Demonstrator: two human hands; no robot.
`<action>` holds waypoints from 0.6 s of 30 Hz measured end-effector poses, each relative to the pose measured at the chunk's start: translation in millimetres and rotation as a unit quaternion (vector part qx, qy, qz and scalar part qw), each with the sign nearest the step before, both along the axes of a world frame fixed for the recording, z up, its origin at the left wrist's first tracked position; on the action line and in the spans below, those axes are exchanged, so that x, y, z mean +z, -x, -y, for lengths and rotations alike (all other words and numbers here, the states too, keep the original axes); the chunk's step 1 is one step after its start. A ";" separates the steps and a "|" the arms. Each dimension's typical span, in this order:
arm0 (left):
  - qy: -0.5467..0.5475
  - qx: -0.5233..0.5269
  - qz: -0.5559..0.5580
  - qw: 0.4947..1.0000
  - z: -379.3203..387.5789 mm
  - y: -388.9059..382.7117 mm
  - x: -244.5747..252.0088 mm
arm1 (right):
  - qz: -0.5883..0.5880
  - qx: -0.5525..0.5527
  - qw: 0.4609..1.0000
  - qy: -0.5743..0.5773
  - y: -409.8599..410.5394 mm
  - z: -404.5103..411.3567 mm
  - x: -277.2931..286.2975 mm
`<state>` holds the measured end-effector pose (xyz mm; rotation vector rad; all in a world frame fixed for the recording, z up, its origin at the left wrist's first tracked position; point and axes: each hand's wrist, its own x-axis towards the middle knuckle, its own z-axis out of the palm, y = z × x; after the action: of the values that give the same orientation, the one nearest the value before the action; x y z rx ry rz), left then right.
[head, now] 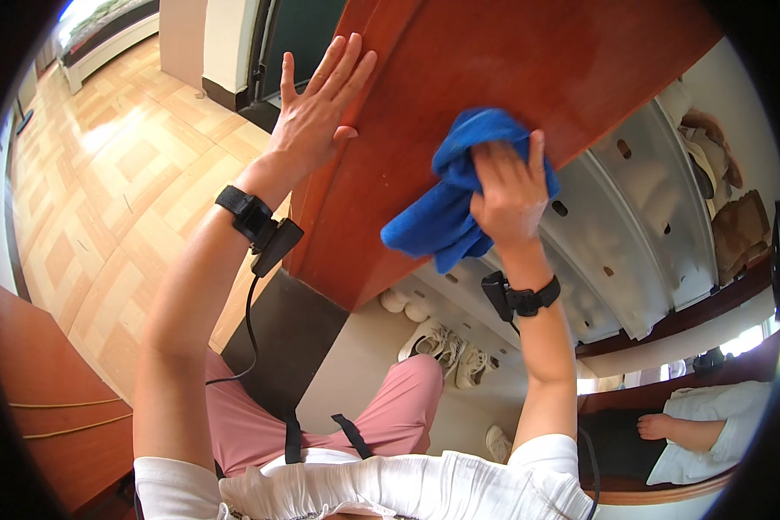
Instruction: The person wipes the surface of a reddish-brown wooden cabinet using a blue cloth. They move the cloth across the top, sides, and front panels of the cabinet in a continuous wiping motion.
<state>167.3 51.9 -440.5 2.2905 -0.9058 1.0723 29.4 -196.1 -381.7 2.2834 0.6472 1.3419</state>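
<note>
My right hand (pixel 510 188) presses a bunched blue cloth (pixel 448 201) against a reddish-brown wooden door panel (pixel 390 175). Part of the cloth hangs loose to the left of the fingers, and some of it is hidden beneath them. My left hand (pixel 325 97) lies with its fingers spread at the panel's left edge, and nothing is held in it. Each wrist wears a black strap with a small black device.
Slanted metal shoe racks (pixel 630 221) stand to the right of the panel, with several shoes (pixel 442 348) on the floor below. A mirror at the lower right reflects a person's arm. Another wooden panel (pixel 58 390) is at the lower left.
</note>
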 end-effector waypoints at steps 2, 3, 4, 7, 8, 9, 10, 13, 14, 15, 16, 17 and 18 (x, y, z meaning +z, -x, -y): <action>0.007 -0.010 0.012 1.000 -1.7 -0.9 -0.2 | 0.028 0.001 0.999 -0.023 -9.5 -2.6 31.2; 0.009 -0.018 0.014 1.000 -2.9 -0.7 -1.0 | 0.060 -0.011 0.998 -0.027 -14.8 -5.9 49.9; 0.011 -0.025 0.017 0.999 -4.5 -1.0 -1.7 | 0.097 -0.016 0.995 -0.026 -21.9 -10.5 68.9; 0.009 -0.031 0.024 0.999 -8.0 -5.3 -2.1 | 0.175 -0.029 0.984 -0.001 -40.5 -29.2 109.5; 0.006 -0.032 0.029 0.999 -10.1 -7.6 -1.7 | 0.187 -0.036 0.982 -0.007 -46.0 -36.8 112.4; 0.001 -0.034 0.034 0.999 -11.9 -10.1 -1.4 | 0.201 -0.042 0.979 -0.012 -50.0 -43.0 111.7; -0.008 -0.032 0.036 0.999 -13.9 -13.0 -0.7 | 0.193 -0.014 0.981 -0.023 -52.9 -49.1 107.5; -0.022 -0.014 0.069 0.997 -16.8 -18.9 -1.1 | 0.144 -0.064 0.988 0.004 -53.9 -54.9 91.9; -0.013 -0.026 0.072 0.997 -17.0 -19.0 -2.5 | 0.120 -0.046 0.992 -0.011 -55.5 -55.8 84.7; 0.005 -0.036 0.068 0.997 -16.4 -18.7 -4.1 | 0.115 -0.035 0.993 -0.008 -58.2 -58.0 77.0; 0.023 -0.046 0.064 0.997 -14.1 -17.1 -6.8 | 0.109 -0.022 0.994 -0.005 -60.8 -59.1 66.1; 0.037 -0.053 0.062 0.996 -13.6 -16.1 -8.4 | 0.086 -0.037 0.996 -0.008 -66.1 -61.6 56.7; 0.035 -0.049 0.051 0.997 -13.2 -14.8 -10.3 | 0.061 -0.049 0.997 0.003 -67.6 -62.6 42.7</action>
<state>182.1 65.1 -450.8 2.1277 -0.9926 1.1673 96.9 -133.5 -339.0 2.1772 0.4918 1.4174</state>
